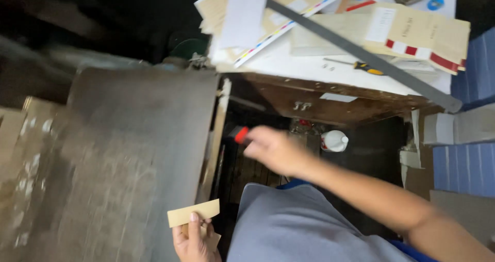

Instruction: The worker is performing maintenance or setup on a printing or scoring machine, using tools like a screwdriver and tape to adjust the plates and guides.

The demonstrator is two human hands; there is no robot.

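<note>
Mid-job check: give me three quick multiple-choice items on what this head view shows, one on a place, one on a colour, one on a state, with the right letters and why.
1. Where does the screwdriver lie?
A. On the white tabletop at the top
B. On the big grey board at the left
C. In the left hand

2. What colour is the tip of the thing at the right hand's fingertips?
A. Green
B. Red
C. Yellow

3. What is the left hand doing?
A. Lying flat and empty
B. Holding the white bottle
C. Holding a small cardboard strip under its thumb

Answers:
1 A, it rests on the white surface beside the long grey bar.
2 B, a red end shows by the blurred right hand.
3 C, the thumb presses the tan strip; the white bottle stands apart, under the table.
</note>
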